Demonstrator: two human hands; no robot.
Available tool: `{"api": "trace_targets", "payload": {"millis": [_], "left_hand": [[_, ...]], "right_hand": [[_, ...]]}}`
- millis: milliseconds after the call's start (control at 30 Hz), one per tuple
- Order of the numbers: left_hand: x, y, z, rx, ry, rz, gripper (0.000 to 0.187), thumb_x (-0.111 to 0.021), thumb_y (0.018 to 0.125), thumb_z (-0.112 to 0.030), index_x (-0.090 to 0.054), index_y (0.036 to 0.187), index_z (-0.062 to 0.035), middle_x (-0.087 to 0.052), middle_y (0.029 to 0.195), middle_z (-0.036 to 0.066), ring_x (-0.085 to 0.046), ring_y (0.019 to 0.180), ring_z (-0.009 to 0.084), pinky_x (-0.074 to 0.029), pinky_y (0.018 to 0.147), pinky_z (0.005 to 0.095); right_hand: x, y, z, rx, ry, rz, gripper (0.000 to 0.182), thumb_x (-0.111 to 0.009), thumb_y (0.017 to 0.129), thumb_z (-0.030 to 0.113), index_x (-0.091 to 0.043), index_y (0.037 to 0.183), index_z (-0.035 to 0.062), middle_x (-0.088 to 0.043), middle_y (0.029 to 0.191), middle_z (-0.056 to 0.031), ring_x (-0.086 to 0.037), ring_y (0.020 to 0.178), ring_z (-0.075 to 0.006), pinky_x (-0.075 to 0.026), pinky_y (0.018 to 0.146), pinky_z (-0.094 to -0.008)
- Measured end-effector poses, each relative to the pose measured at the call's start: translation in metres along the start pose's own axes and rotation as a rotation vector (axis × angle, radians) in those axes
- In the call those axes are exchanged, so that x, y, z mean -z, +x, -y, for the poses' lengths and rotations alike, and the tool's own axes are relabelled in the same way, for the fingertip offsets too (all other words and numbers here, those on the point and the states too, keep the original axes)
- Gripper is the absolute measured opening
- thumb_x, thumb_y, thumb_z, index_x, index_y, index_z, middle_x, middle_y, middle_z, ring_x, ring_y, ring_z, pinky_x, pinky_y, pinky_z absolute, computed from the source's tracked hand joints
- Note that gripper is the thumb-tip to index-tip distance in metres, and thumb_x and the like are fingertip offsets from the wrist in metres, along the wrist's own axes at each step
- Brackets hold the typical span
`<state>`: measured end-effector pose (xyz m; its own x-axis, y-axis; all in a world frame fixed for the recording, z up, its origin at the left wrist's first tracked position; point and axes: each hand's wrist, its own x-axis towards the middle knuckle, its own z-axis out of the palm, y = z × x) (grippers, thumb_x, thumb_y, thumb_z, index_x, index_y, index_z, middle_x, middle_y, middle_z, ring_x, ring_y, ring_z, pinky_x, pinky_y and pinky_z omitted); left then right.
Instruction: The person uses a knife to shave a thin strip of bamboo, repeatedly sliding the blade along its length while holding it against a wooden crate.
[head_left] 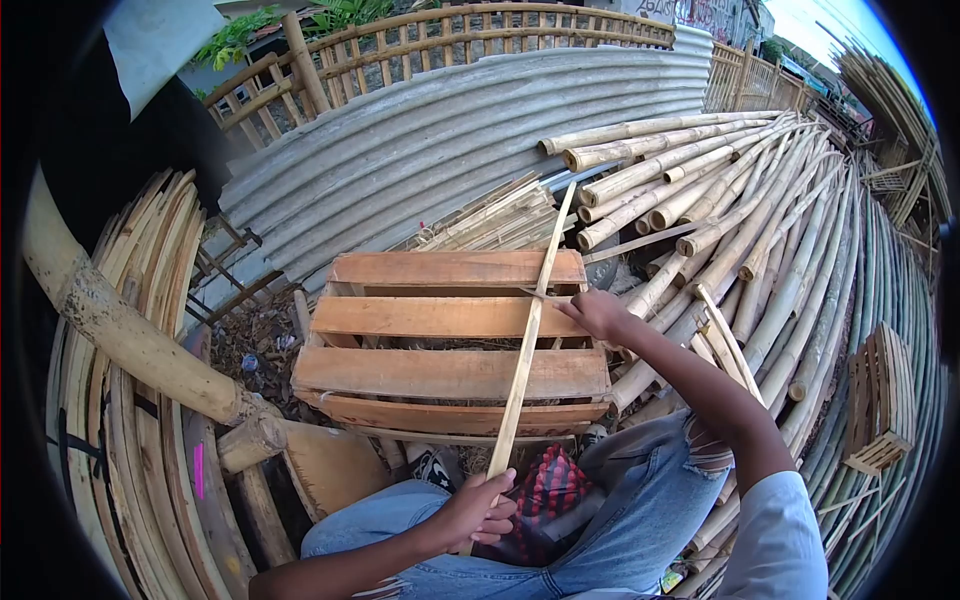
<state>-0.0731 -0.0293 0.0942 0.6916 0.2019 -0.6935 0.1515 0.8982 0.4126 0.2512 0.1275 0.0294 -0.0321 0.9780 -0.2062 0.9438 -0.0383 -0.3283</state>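
Observation:
A long, pale bamboo strip (522,370) runs from my lap up and away across a slatted wooden crate (420,318). Near its lower end, my left hand (478,510) is closed around the strip, fingers wrapped about it. Farther up, my right hand (598,316) is closed on a knife (545,294), whose thin dark blade lies across the strip above the crate. Most of the knife's handle is hidden inside the fist. A red and black checked cloth (552,490) lies between my knees, beside the strip.
Split bamboo slats (150,400) stand bundled at the left, behind a thick bamboo pole (150,335). Bamboo poles (720,210) are piled at the right. A small crate (880,400) rests on them. Corrugated sheeting (450,120) stands beyond the large crate.

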Motion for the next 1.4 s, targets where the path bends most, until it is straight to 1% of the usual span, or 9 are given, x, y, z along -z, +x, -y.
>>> {"api": "trace_targets", "payload": {"millis": [100, 233, 367, 467, 900, 1000, 1133, 1300, 1400], "left_hand": [[-0.002, -0.001, -0.002, 0.017, -0.059, 0.029, 0.024, -0.037, 0.096, -0.037, -0.035, 0.088, -0.0143, -0.025, 0.050, -0.005, -0.022, 0.037, 0.0025, -0.016, 0.030, 0.0171], [0.002, 0.001, -0.010, 0.023, -0.087, 0.011, 0.025, -0.038, 0.096, -0.036, -0.038, 0.084, -0.0141, -0.025, 0.050, -0.006, -0.021, 0.037, 0.0023, -0.016, 0.030, 0.0161], [0.002, 0.001, 0.000, 0.035, -0.103, 0.043, 0.025, -0.038, 0.096, -0.036, -0.035, 0.084, -0.0144, -0.025, 0.051, -0.005, -0.021, 0.038, 0.0026, -0.016, 0.030, 0.0165], [0.000, 0.001, -0.004, 0.047, -0.105, -0.001, 0.025, -0.038, 0.096, -0.036, -0.038, 0.083, -0.0145, -0.026, 0.050, -0.005, -0.021, 0.037, 0.0024, -0.016, 0.030, 0.0159], [-0.008, 0.000, 0.000, 0.032, -0.109, 0.011, 0.024, -0.038, 0.096, -0.036, -0.037, 0.085, -0.0142, -0.025, 0.050, -0.006, -0.021, 0.037, 0.0030, -0.016, 0.031, 0.0175], [-0.011, 0.000, 0.001, 0.035, -0.092, 0.024, 0.024, -0.038, 0.096, -0.036, -0.037, 0.085, -0.0141, -0.025, 0.050, -0.006, -0.022, 0.037, 0.0029, -0.016, 0.030, 0.0177], [-0.007, 0.000, 0.001, 0.029, -0.119, 0.047, 0.023, -0.039, 0.096, -0.035, -0.037, 0.085, -0.0141, -0.025, 0.049, -0.006, -0.022, 0.037, 0.0031, -0.017, 0.030, 0.0176], [-0.002, 0.005, -0.004, 0.017, -0.112, 0.014, 0.022, -0.039, 0.096, -0.035, -0.038, 0.085, -0.0148, -0.025, 0.049, -0.006, -0.022, 0.037, 0.0029, -0.017, 0.030, 0.0170], [-0.002, 0.004, 0.002, 0.009, -0.125, 0.043, 0.022, -0.039, 0.096, -0.033, -0.037, 0.083, -0.0148, -0.026, 0.050, -0.005, -0.022, 0.037, 0.0030, -0.017, 0.031, 0.0173]], "right_hand": [[-0.017, -0.011, 0.007, 0.197, -0.029, -0.107, 0.065, -0.031, 0.091, 0.053, -0.062, 0.068, 0.0013, -0.062, 0.071, -0.0211, -0.061, 0.071, -0.0376, -0.049, 0.065, -0.0443], [0.006, -0.003, 0.010, 0.009, -0.091, -0.080, 0.065, -0.032, 0.090, 0.053, -0.063, 0.067, 0.0008, -0.061, 0.070, -0.0230, -0.061, 0.071, -0.0390, -0.049, 0.066, -0.0458], [-0.014, -0.013, 0.018, 0.259, -0.039, -0.137, 0.064, -0.035, 0.091, 0.050, -0.060, 0.063, -0.0013, -0.058, 0.064, -0.0234, -0.058, 0.065, -0.0418, -0.047, 0.064, -0.0476], [0.014, -0.005, 0.005, 0.019, -0.074, -0.058, 0.060, -0.036, 0.091, 0.048, -0.061, 0.069, -0.0013, -0.059, 0.067, -0.0238, -0.059, 0.068, -0.0409, -0.047, 0.066, -0.0471], [-0.005, -0.014, 0.021, 0.241, -0.078, -0.093, 0.063, -0.033, 0.090, 0.052, -0.063, 0.067, 0.0015, -0.061, 0.068, -0.0206, -0.061, 0.068, -0.0372, -0.049, 0.063, -0.0453], [0.017, 0.003, -0.010, -0.042, -0.081, -0.058, 0.064, -0.031, 0.092, 0.051, -0.061, 0.069, -0.0005, -0.060, 0.069, -0.0228, -0.059, 0.071, -0.0404, -0.047, 0.068, -0.0465], [-0.017, -0.021, 0.004, 0.191, -0.029, -0.110, 0.063, -0.032, 0.091, 0.052, -0.062, 0.068, 0.0021, -0.061, 0.071, -0.0227, -0.061, 0.072, -0.0375, -0.049, 0.067, -0.0454], [0.011, -0.006, 0.000, 0.036, -0.128, -0.023, 0.063, -0.031, 0.091, 0.050, -0.062, 0.068, 0.0006, -0.060, 0.069, -0.0239, -0.059, 0.072, -0.0408, -0.047, 0.071, -0.0471], [-0.018, -0.020, 0.024, 0.268, -0.095, -0.095, 0.065, -0.033, 0.090, 0.054, -0.062, 0.064, 0.0016, -0.059, 0.063, -0.0210, -0.061, 0.068, -0.0382, -0.049, 0.065, -0.0453]]}}
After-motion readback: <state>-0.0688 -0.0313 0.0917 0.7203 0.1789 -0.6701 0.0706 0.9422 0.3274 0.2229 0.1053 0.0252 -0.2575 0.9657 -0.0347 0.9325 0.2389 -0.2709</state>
